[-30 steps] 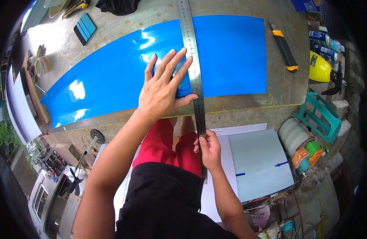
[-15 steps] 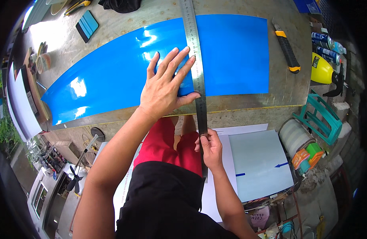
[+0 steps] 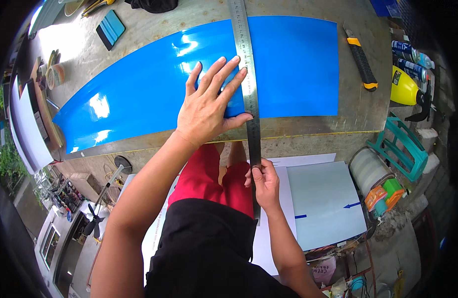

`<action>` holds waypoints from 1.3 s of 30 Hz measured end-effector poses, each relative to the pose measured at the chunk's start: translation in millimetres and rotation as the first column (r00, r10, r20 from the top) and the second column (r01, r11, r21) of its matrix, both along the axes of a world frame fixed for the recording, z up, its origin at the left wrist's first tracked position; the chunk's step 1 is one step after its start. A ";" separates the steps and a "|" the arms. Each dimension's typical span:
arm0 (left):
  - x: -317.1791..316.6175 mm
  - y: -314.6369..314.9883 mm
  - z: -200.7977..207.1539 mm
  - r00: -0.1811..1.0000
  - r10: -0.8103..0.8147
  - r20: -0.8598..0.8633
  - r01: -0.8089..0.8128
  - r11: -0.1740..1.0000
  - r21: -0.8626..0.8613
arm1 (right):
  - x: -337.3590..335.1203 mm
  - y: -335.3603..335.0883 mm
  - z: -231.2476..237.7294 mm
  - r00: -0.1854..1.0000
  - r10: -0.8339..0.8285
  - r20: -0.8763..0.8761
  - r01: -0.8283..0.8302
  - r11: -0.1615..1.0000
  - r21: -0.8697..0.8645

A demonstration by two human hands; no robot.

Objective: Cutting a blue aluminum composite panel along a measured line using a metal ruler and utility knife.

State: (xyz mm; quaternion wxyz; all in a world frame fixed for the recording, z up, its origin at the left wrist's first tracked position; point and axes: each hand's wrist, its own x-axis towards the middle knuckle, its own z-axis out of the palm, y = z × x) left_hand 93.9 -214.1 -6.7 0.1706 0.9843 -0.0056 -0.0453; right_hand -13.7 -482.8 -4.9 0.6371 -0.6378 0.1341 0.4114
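A glossy blue sheet (image 3: 298, 69), curved along its far edge, lies on the metal worktable (image 3: 368, 116). Across it runs a long steel ruler (image 3: 245, 64), which reaches past the table's near edge toward my body. My left hand (image 3: 206, 102) rests on the sheet with its fingers spread, the fingertips and thumb at the ruler's left edge. Below the table edge my right hand (image 3: 264, 184) grips the ruler's near end between thumb and fingers. To the right of the sheet lies a black and yellow utility knife (image 3: 360, 59).
A teal squeegee (image 3: 111, 30) lies beyond the sheet at left. Past the table's right side are a yellow spray bottle (image 3: 404, 85), cans and a green plastic stool (image 3: 400, 146). Pale sheets (image 3: 328, 206) sit below the table edge, and a black fan (image 3: 93, 220) stands at lower left.
Both hands keep their places on the ruler and sheet. The whole view has shifted very slightly; nothing else has visibly moved.
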 end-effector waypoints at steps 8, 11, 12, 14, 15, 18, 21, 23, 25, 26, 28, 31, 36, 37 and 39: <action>-0.1 0.2 -1.3 1.000 0.003 0.019 -0.003 1.000 -0.002 | 2.2 1.3 0.9 1.000 0.000 0.012 0.000 1.000 0.009; -0.4 0.6 -1.6 1.000 0.005 0.025 -0.006 1.000 0.003 | 2.7 1.6 1.1 1.000 0.005 0.009 -0.005 1.000 0.009; -0.2 0.5 -1.8 1.000 0.004 0.030 -0.004 1.000 0.005 | 2.7 1.5 0.9 1.000 0.004 0.009 -0.004 1.000 0.009; -0.2 -0.1 -1.5 1.000 0.005 0.024 -0.005 1.000 0.001 | 1.3 0.1 -1.0 1.000 0.001 0.003 -0.001 1.000 0.014; -0.1 -0.4 -1.6 1.000 0.006 0.021 -0.006 1.000 0.000 | 1.1 -0.5 -1.9 1.000 -0.004 -0.001 0.004 1.000 0.022; -0.6 0.1 -1.7 1.000 0.004 0.024 -0.004 1.000 0.000 | 2.0 -0.1 -1.6 1.000 0.008 0.004 -0.008 1.000 0.015; -0.8 0.2 -1.6 1.000 0.007 0.024 -0.007 1.000 0.002 | 2.6 0.9 -0.8 1.000 0.013 0.015 -0.013 1.000 0.019; -0.6 0.4 -1.5 1.000 0.006 0.025 -0.006 1.000 0.002 | 2.7 1.0 -1.3 1.000 0.011 0.014 -0.011 1.000 0.022; -0.7 0.5 -0.5 1.000 0.006 0.026 -0.006 1.000 0.003 | 2.8 0.8 -1.4 1.000 0.009 0.012 -0.010 1.000 0.026; -0.7 0.8 0.3 1.000 0.006 0.025 -0.006 1.000 0.002 | 3.1 0.7 -1.6 1.000 0.011 0.014 -0.012 1.000 0.028; -0.3 0.3 -0.6 1.000 0.006 0.020 -0.006 1.000 -0.001 | 3.2 -0.1 -2.6 1.000 0.012 0.011 -0.013 1.000 0.028; -0.8 -0.2 -1.1 1.000 0.005 0.015 -0.005 1.000 0.006 | 2.4 -0.9 -3.5 1.000 0.012 0.008 -0.012 1.000 0.023; 0.1 -0.6 -0.7 1.000 0.003 0.021 -0.003 1.000 0.003 | 5.3 1.3 -0.8 0.999 -0.032 -0.012 0.032 0.999 0.017; 0.4 -0.6 -0.4 1.000 0.003 0.022 -0.003 1.000 0.002 | 8.9 2.4 0.9 0.999 -0.033 -0.011 0.033 0.999 0.017; 1.4 -1.5 0.2 1.000 0.002 0.018 -0.002 1.000 -0.004 | 21.7 3.4 5.3 0.918 0.114 0.381 -0.016 0.968 -0.251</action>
